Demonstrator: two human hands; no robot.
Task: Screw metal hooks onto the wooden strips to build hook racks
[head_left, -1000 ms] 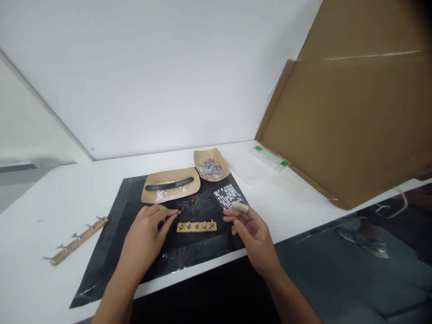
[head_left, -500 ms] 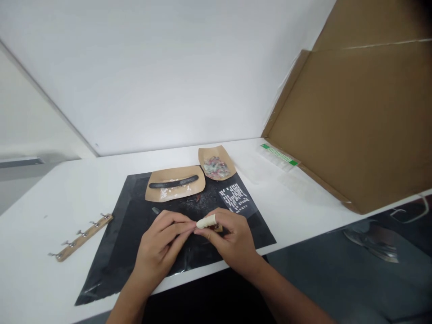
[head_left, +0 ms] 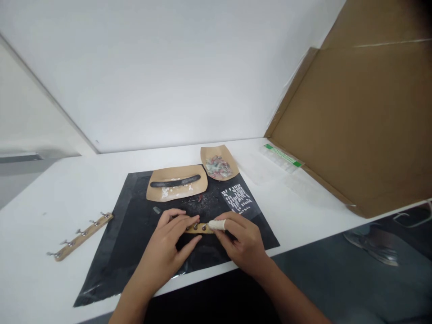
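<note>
A short wooden strip with metal screws (head_left: pixel 195 227) is between my hands, low over the black mat (head_left: pixel 135 243). My left hand (head_left: pixel 170 240) is around its left end, fingertips at the far edge and thumb apart on the near side. At the right end, my right hand (head_left: pixel 241 238) is closed, thumb and index finger pinching it. A pale finger cot (head_left: pixel 218 224) covers that index finger and hides part of the strip. To the left lies a longer wooden strip with upright wing-shaped metal screws (head_left: pixel 83 236).
A brown paper tray (head_left: pixel 155 193) holds a black curved bar and white bits. Another paper tray (head_left: pixel 207 155) contains coloured pieces. Beside it lies a sheet with white pieces (head_left: pixel 238 199). A clear box with a green label (head_left: pixel 282 155) sits near the large cardboard (head_left: pixel 364 126).
My hands have moved apart, uncovering the wooden strip with its screws. My left thumb and fingers have spread from their pinch. The view has shifted slightly.
</note>
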